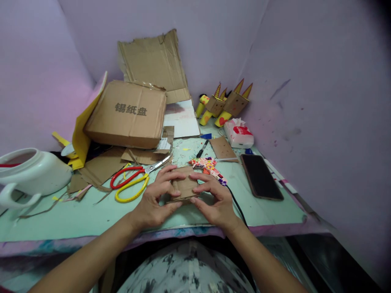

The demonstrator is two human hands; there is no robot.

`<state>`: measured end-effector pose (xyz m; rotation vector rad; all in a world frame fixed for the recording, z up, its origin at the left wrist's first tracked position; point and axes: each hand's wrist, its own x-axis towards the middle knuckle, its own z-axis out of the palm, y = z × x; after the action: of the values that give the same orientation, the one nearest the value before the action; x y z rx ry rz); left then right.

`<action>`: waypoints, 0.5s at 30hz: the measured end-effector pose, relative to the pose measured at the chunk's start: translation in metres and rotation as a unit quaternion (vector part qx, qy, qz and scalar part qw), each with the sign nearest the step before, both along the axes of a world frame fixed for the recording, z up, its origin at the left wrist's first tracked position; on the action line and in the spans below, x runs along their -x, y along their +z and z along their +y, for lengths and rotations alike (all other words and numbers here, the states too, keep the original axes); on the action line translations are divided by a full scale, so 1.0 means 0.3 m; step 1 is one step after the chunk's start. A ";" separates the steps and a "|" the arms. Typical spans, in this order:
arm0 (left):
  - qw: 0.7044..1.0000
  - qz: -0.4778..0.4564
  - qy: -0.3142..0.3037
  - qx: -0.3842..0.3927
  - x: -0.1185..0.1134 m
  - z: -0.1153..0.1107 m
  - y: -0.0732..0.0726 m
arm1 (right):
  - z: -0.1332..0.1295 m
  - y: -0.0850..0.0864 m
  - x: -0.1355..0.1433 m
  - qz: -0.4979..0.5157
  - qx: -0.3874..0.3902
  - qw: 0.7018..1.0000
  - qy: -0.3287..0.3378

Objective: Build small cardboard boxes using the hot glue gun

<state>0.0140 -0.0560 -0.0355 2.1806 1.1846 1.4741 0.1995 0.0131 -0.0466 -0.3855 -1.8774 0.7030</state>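
A small squarish piece of folded cardboard (185, 184) lies near the table's front edge, between my hands. My left hand (160, 197) grips its left side, fingers on top and thumb at the front edge. From the right, my right hand (216, 200) holds it too, with fingertips on its upper face and the thumb at the front corner. Just behind my right hand is a glue gun (210, 166) with a colourful patterned body and a black cord. Scissors (134, 183) with red and yellow handles lie to the left of my left hand.
A large cardboard box (128, 114) and scraps fill the back left, near a white pot (39, 173). Behind are cardboard figures (226, 106) with yellow legs, a tissue pack (240, 134), a marker (202, 149) and a flat brown piece (222, 148). A phone (261, 177) lies right.
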 end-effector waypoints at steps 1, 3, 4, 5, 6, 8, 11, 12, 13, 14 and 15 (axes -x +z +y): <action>1.000 0.000 0.000 0.002 0.000 0.000 -0.001 | 0.000 0.000 -0.001 -0.001 0.001 1.000 0.000; 1.000 0.002 0.000 0.001 -0.002 0.001 -0.004 | 0.001 -0.002 -0.002 -0.003 0.004 1.000 0.000; 1.000 0.003 0.001 0.001 -0.002 0.002 -0.006 | 0.002 -0.003 -0.003 -0.004 0.006 1.000 0.002; 1.000 0.004 0.001 0.001 -0.003 0.003 -0.008 | 0.002 -0.005 -0.003 -0.005 0.009 1.000 0.003; 1.000 0.005 0.001 0.004 -0.002 0.004 -0.010 | 0.002 -0.008 -0.004 -0.006 0.012 1.000 0.004; 1.000 0.009 0.002 0.018 0.002 0.005 -0.014 | 0.002 -0.014 -0.006 -0.007 0.020 1.000 0.005; 0.999 0.021 -0.008 0.047 0.015 0.001 -0.015 | 0.001 -0.020 -0.008 -0.005 0.029 1.000 0.008; 0.998 0.022 -0.016 0.056 0.020 -0.001 -0.015 | 0.001 -0.022 -0.009 -0.007 0.031 0.999 0.008; 0.998 0.020 -0.027 0.062 0.025 -0.004 -0.014 | 0.001 -0.022 -0.009 -0.009 0.032 0.999 0.009; 0.997 0.015 -0.036 0.065 0.029 -0.006 -0.013 | 0.002 -0.022 -0.010 -0.011 0.032 0.999 0.009; 0.997 0.008 -0.043 0.065 0.032 -0.007 -0.012 | 0.003 -0.022 -0.010 -0.012 0.031 0.999 0.009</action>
<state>0.0043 -0.0581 -0.0391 2.1319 1.1425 1.3097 0.2026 0.0139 -0.0532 -0.4196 -1.8873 0.7736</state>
